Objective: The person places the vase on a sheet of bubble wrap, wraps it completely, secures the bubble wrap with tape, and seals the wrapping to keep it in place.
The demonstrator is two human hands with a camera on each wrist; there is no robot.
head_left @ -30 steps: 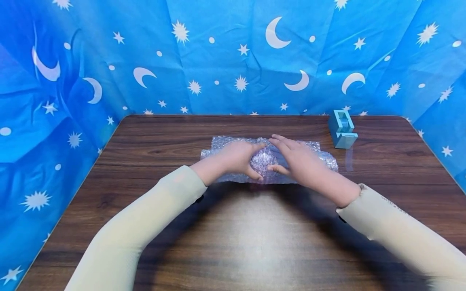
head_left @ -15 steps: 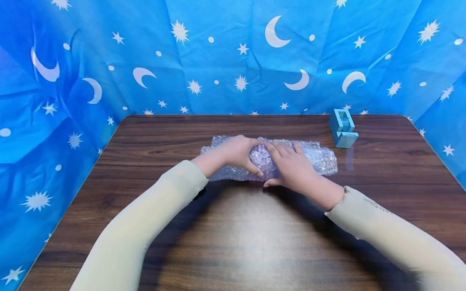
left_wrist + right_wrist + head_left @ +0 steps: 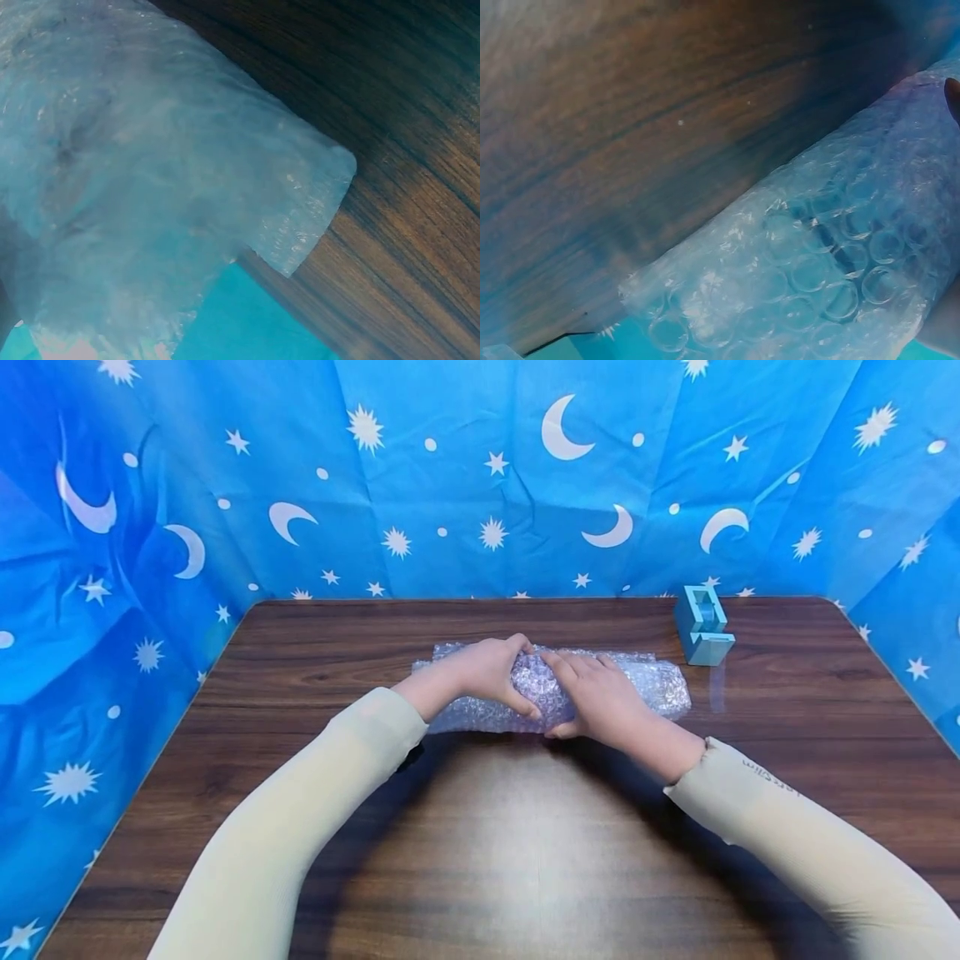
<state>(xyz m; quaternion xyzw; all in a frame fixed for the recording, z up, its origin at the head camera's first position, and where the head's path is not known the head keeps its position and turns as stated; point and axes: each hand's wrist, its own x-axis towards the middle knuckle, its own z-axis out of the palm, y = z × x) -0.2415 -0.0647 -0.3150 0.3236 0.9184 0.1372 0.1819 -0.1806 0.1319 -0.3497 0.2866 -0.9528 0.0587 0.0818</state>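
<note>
A roll of clear bubble wrap (image 3: 538, 689) lies crosswise on the wooden table, with a purplish tint at its thicker middle; whatever it encloses cannot be made out. My left hand (image 3: 486, 673) grips it left of the middle, thumb on the near side and fingers over the far side. Close beside it, my right hand (image 3: 602, 700) holds the roll's right part, fingers over the top and thumb low in front. One flattened end of the bubble wrap (image 3: 187, 165) fills much of the left wrist view. Large bubbles of the wrap (image 3: 802, 274) show in the right wrist view.
A teal tape dispenser (image 3: 705, 627) stands at the back right of the dark wooden table (image 3: 525, 827). A clear strip of tape (image 3: 717, 690) hangs down in front of it. Behind the table hangs a blue cloth (image 3: 465, 485) with moons and stars.
My right hand has moved left and toward the near side, settling its fingers over the roll and its thumb in front. The left hand stays almost in place, its fingers shifted slightly.
</note>
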